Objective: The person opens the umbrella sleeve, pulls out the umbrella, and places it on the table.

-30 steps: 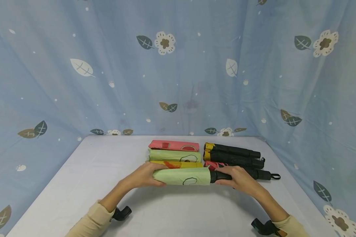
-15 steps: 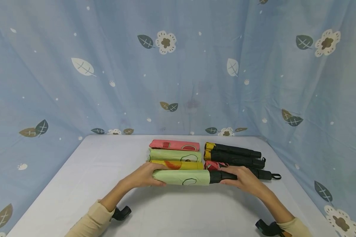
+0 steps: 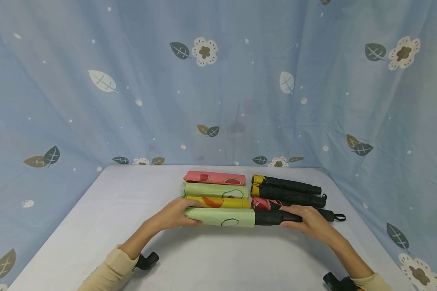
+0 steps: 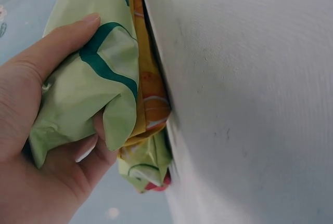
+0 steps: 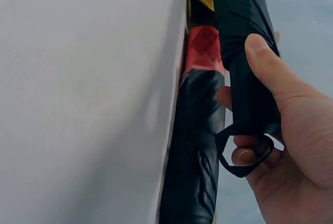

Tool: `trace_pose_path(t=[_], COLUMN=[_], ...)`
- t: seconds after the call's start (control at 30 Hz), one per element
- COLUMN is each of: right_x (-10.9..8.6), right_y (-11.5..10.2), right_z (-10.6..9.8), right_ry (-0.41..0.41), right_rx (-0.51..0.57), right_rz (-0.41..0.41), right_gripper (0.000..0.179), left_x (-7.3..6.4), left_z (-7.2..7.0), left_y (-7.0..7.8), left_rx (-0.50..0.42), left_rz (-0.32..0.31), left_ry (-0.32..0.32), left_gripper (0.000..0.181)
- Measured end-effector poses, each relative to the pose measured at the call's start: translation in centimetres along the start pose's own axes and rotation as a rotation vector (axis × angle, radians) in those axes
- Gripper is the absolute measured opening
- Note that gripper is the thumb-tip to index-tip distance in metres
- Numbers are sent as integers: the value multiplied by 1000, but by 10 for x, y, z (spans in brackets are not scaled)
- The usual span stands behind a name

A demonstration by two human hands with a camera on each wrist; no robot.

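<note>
Between my two hands a folded umbrella [image 3: 267, 217] lies level, its black part sticking out of a light green sleeve [image 3: 220, 217] with an avocado outline. My left hand [image 3: 175, 214] grips the sleeve's left end; in the left wrist view the thumb presses on the green cloth [image 4: 78, 96] and the fingers curl behind. My right hand [image 3: 307, 221] holds the black handle end, thumb on top, with a wrist loop [image 5: 244, 151] hanging there in the right wrist view. The umbrella's far end is hidden inside the sleeve.
Behind lie a pink sleeve [image 3: 215, 178], another green sleeve [image 3: 211, 190] and a yellow sleeve [image 3: 233, 203], stacked in a row. To their right are two black umbrellas with yellow ends [image 3: 257, 180] and one with a red end [image 3: 261, 203]. A blue curtain [image 3: 240, 101] backs the white table [image 3: 138, 202].
My right hand has moved right with the handle, and more of the black umbrella shows outside the green sleeve. My left hand and the sleeve have shifted slightly left.
</note>
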State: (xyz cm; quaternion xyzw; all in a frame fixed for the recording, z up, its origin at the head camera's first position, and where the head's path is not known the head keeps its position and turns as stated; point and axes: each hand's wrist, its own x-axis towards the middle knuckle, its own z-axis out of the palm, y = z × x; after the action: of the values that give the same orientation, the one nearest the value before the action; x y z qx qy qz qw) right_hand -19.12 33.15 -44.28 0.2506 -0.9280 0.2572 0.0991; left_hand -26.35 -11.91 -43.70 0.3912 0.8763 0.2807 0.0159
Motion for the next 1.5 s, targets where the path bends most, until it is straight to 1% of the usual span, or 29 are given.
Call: trace_pose_path(t=[0.07, 0.13, 0.27, 0.33, 0.43, 0.63, 0.73, 0.87, 0.93, 1.07, 1.17, 1.3, 1.5], right_x=[-4, -7, -13, -15, -20, -27, -31, -38, -42, -50, -55, -61, -65], right_y=[2, 5, 10, 11, 14, 20, 22, 27, 31, 37, 41, 46, 52], right_z=[-3, -6, -11, -13, -17, -25, -30, -36, -38, -41, -42, -45, -46], right_ry=[-17, -21, -11, -14, -25, -13, 2, 43, 52, 32, 15, -8, -2], right_rx=[32, 26, -26, -31, 5, 52, 38, -38, -72, -144, -150, -118, -162], right_rz=[26, 36, 51, 64, 81, 84, 82, 85, 111, 172, 200, 227, 248], right_gripper=[51, 51, 51, 50, 49, 47, 47, 46, 47, 50, 52, 53, 53], left_x=[-1, -1, -1, 0, 0, 2, 1, -3, -4, -5, -5, -7, -9], left_z=[0, -1, -1, -1, -2, -7, -10, -13, -13, -12, -11, -9, -8], left_y=[0, 0, 1, 1, 2, 0, -2, -4, -5, -5, -5, -5, -6], left_rx=[1, 5, 7, 10, 19, 8, 10, 8, 9, 25, 40, 36, 23], left_rz=[-5, -8, -4, 3, 14, 21, 14, 1, 0, 8, 13, 15, 29], left_ry=[1, 2, 1, -4, -12, -13, -13, -15, -15, 2, 28, 66, 99], left_gripper=[44, 42, 39, 39, 39, 39, 39, 40, 40, 41, 41, 43, 51])
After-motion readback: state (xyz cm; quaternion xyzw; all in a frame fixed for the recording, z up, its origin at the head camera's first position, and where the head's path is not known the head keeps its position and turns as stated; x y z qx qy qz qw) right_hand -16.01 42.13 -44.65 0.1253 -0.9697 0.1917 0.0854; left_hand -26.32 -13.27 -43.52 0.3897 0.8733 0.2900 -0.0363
